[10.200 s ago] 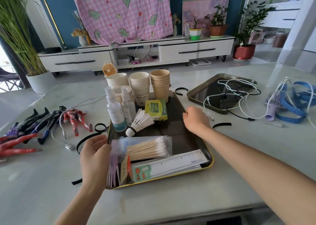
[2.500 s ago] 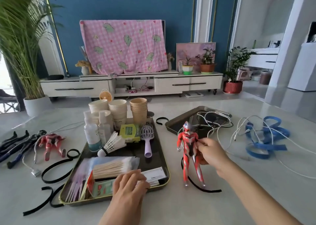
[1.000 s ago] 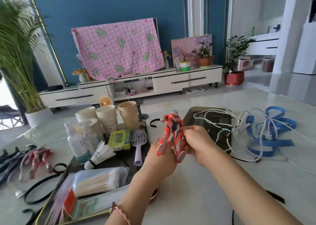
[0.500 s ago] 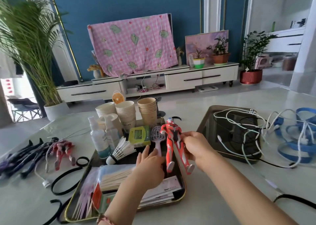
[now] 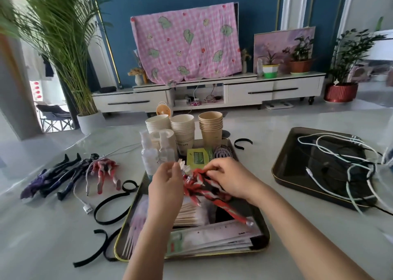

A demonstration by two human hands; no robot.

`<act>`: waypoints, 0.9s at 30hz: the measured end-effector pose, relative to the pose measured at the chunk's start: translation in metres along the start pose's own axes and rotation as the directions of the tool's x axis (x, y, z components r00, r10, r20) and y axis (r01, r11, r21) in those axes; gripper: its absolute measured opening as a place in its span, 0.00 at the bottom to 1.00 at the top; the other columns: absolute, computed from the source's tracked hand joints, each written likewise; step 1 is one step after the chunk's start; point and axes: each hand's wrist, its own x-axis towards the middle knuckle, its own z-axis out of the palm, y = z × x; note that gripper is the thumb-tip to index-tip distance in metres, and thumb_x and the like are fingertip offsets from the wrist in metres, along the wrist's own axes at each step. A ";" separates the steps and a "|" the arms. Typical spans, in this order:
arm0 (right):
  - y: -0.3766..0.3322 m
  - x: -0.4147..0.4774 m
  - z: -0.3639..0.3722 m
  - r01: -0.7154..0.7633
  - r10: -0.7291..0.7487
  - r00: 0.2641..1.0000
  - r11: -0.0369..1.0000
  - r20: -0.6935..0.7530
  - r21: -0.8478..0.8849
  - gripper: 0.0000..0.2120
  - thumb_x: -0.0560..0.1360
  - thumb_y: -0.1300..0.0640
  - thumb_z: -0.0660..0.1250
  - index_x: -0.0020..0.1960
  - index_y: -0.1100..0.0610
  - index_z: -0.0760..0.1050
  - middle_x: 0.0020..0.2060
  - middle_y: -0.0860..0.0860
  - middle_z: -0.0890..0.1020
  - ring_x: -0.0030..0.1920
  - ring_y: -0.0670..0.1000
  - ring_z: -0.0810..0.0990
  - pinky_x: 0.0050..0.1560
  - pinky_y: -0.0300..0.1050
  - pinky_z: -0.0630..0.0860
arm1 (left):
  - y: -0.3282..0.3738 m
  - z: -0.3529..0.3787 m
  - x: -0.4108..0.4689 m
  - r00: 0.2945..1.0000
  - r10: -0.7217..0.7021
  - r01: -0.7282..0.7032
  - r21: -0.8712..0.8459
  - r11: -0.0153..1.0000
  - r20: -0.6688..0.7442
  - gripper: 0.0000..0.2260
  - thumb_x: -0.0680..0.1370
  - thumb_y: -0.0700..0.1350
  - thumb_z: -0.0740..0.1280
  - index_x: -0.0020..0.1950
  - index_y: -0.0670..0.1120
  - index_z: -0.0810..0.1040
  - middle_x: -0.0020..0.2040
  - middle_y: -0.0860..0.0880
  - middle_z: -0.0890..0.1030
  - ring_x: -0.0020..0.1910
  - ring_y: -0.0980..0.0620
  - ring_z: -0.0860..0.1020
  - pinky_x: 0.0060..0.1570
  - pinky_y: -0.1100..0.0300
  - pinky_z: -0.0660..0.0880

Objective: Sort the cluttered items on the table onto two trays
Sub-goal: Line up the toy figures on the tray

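My right hand (image 5: 231, 179) grasps a red-and-silver hero figure (image 5: 204, 186) by its torso. The figure lies tilted over the crowded near tray (image 5: 116, 249) at 6 o'clock, legs pointing toward 4 o'clock. My left hand (image 5: 164, 186) curls beside its head; I cannot tell whether it grips. A second tray (image 5: 285, 173) holding white cables (image 5: 331, 143) sits at 3 o'clock.

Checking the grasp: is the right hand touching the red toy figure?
Touching. The head view shows the right hand with fingers curled onto the red toy figure.
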 end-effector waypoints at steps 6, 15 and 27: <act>-0.009 0.011 0.003 0.061 -0.038 0.974 0.993 0.223 -0.099 0.10 0.78 0.57 0.63 0.56 0.55 0.79 0.51 0.48 0.81 0.53 0.45 0.77 0.55 0.39 0.71 | -0.004 -0.011 0.005 0.999 -0.048 0.051 0.148 0.988 -0.022 0.12 0.78 0.41 0.60 0.61 0.46 0.76 0.51 0.47 0.78 0.41 0.54 0.76 0.42 0.59 0.74; -0.012 -0.002 0.003 0.093 -0.030 0.914 0.986 0.405 -0.138 0.02 0.74 0.54 0.68 0.45 0.51 0.77 0.36 0.43 0.78 0.36 0.39 0.76 0.39 0.34 0.73 | -0.010 -0.028 0.008 0.952 -0.223 0.129 0.389 0.912 0.208 0.11 0.77 0.45 0.64 0.46 0.37 0.81 0.35 0.44 0.78 0.30 0.50 0.70 0.37 0.61 0.68; -0.016 -0.025 -0.004 0.043 0.039 0.956 0.961 0.289 -0.273 0.12 0.74 0.45 0.67 0.51 0.53 0.77 0.46 0.48 0.80 0.45 0.44 0.78 0.47 0.38 0.74 | 0.004 -0.045 -0.002 0.881 -0.203 -0.055 0.518 0.853 0.427 0.06 0.76 0.45 0.67 0.46 0.45 0.83 0.44 0.45 0.82 0.45 0.50 0.78 0.38 0.65 0.71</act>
